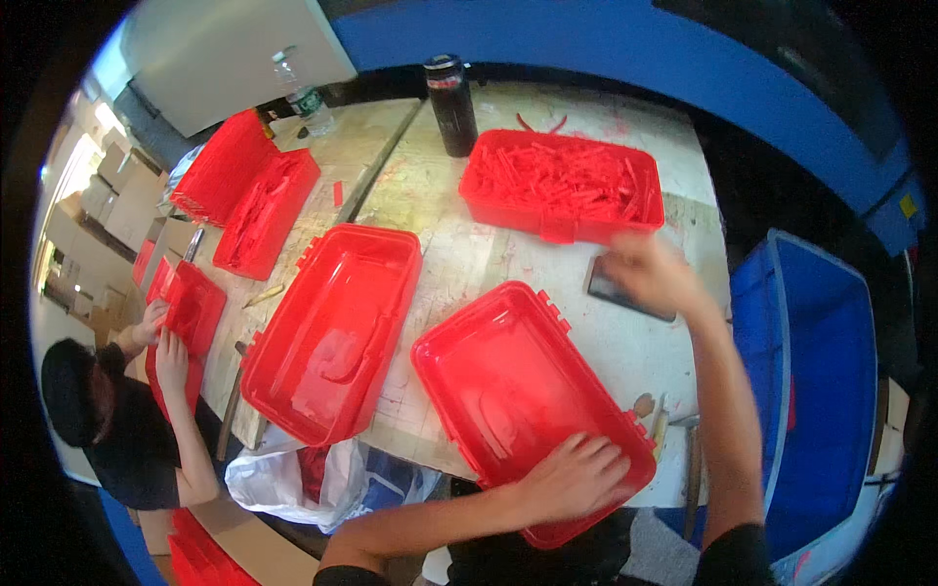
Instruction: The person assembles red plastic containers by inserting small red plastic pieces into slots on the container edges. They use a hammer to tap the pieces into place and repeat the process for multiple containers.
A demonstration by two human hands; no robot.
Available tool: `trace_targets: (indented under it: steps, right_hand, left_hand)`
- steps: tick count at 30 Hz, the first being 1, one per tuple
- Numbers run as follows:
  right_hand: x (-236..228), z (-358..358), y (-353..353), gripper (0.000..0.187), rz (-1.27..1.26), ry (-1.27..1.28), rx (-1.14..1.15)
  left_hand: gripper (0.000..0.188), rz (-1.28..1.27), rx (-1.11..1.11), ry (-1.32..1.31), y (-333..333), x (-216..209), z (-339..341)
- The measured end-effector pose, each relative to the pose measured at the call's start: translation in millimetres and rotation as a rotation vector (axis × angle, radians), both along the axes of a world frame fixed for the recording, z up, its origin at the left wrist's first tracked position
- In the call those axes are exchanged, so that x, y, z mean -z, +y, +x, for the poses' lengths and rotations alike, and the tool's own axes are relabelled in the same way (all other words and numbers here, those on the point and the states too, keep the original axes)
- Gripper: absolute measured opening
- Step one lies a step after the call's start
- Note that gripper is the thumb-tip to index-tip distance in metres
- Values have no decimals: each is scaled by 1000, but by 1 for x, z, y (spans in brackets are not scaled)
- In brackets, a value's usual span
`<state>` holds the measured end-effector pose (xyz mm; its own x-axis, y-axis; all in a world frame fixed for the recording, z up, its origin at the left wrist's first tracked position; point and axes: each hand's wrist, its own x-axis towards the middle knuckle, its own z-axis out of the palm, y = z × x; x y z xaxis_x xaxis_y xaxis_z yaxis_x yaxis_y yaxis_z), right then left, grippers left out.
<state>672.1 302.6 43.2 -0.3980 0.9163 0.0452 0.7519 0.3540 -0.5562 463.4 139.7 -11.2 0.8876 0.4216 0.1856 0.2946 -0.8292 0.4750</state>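
Observation:
Nearest me a shallow red plastic toolbox lid lies tilted, hollow side up, with hinge lugs along its far right edge. My left hand grips its near part, fingers curled over the inside. My right hand, smeared by motion, is over a dark phone at the table's right. Just beyond it stands a red bin heaped with small red plastic strips. Whether the right hand holds anything is too blurred to tell. Left of the lid sits a deeper red toolbox body, hollow side up.
A dark flask and a clear bottle stand at the back. Another red box with parts is at far left. A co-worker handles a red case. A blue tub is right; a white bag hangs below.

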Motion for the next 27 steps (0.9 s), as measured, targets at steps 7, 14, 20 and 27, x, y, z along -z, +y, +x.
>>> trace_targets:
  steps: [7,14,20,27]
  right_hand:
    - [46,18,118,23,637,14,308]
    - [63,39,-148,23,4,-121,959]
    - [130,9,-257,30,5,-243,851]
    - [129,16,-267,46,154,-267,684]
  left_hand:
    - [42,82,134,207,85,-5,27]
    - [40,-84,172,524,142,17,66]
    - [38,-106,-51,718,129,7,36]
    - [60,20,-113,183,91,20,45]
